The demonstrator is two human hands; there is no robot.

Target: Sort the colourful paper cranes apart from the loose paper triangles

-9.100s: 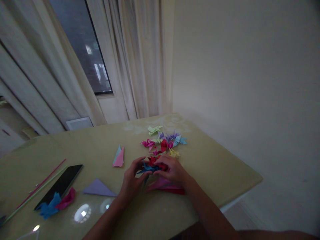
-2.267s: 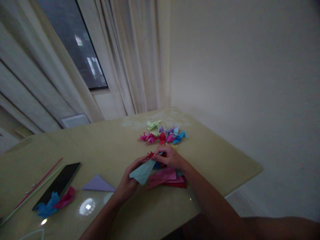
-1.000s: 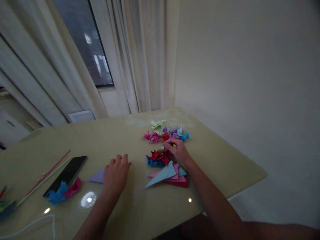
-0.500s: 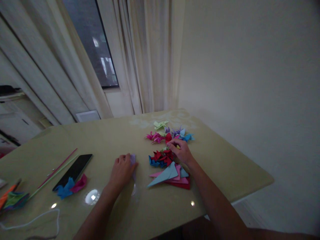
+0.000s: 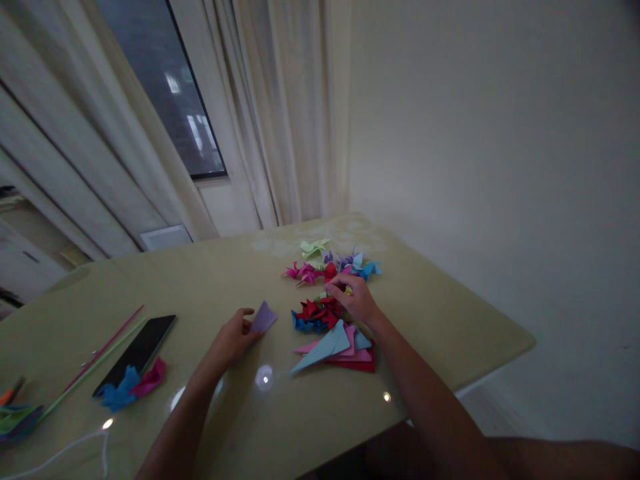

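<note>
My left hand (image 5: 240,335) is closed on a purple folded paper (image 5: 264,317), gripping its left edge a little above the table. The paper's pointed corner faces up. Over the origami pieces, my right hand (image 5: 354,295) has thumb and fingers pinched together; what they hold, if anything, I cannot make out. A small yellow bit shows beneath that palm. Just below it lie red folded pieces (image 5: 320,311) and blue folded pieces (image 5: 306,324). Nearer to me is a stack of flat folded papers, with a light blue one (image 5: 325,348) on top of pink and red ones.
Pink origami cranes (image 5: 303,273), a pale green one (image 5: 315,248) and blue ones (image 5: 369,269) lie behind my right hand. At left are a black phone (image 5: 137,353), blue and magenta folded pieces (image 5: 120,390), thin sticks (image 5: 103,352) and a white cord (image 5: 60,455).
My left hand has lifted the purple paper from lying under its fingers and now holds it tilted by the edge. My right hand stays pinched over the pieces. The view has shifted slightly.
</note>
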